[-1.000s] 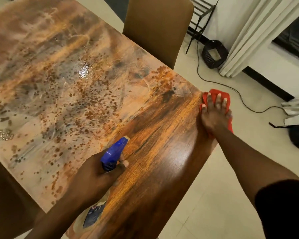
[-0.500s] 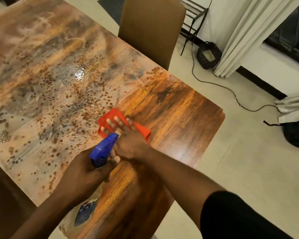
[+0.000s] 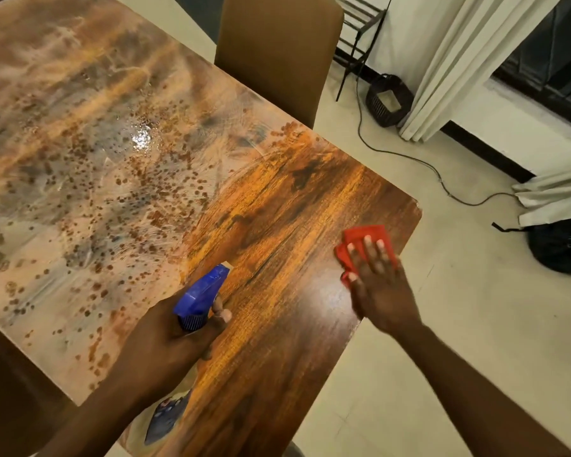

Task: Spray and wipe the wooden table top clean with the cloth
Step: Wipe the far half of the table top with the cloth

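well, the left hand is wrapped around the neck of a spray bottle with a blue plastic trigger head; how much liquid it holds cannot be told. the right hand lies flat, fingers spread, pressing a folded red cloth onto the tabletop near its right edge. wood there is glossy, dark-grained and orange-brown. further left the surface is pale, filmy and streaked, dotted with brown droplets. a brown chair stands beyond the far edge.
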A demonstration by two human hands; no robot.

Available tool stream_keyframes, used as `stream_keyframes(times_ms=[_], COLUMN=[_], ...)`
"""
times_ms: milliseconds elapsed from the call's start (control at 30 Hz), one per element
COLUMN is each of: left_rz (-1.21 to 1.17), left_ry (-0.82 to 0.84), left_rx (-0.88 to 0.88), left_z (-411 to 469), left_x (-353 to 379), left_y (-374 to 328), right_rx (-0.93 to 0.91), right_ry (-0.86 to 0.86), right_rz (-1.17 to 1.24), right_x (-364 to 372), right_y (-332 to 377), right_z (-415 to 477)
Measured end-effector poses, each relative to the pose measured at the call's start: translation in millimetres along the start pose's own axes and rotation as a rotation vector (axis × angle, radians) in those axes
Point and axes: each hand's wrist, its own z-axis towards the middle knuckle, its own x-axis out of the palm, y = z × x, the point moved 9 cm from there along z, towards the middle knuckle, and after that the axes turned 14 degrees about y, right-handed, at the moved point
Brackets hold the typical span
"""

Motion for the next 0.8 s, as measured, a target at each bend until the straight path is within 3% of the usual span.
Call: stream_keyframes(times_ms=[167, 300, 533, 800], left_rz=[0.028, 0.014, -0.033, -0.025], left_ry=[-0.008, 0.009, -0.07, -0.126], left_rx=[-0.024, -0.079, -0.22, -0.284], left_z=[-16, -38, -95, -145], left_x=[-7, -21, -62, -117], left_y=[17, 36, 73, 125], right_rx=[0.349, 0.434, 0.052, -0.412], right_ry=[0.019, 0.091, 0.184, 0.263], right_rz=[0.189, 0.245, 0.015, -0.136], right_x=[-68, -91, -63, 62], right_y=[-87, -75, 119, 364], right_z=[72, 119, 165, 77])
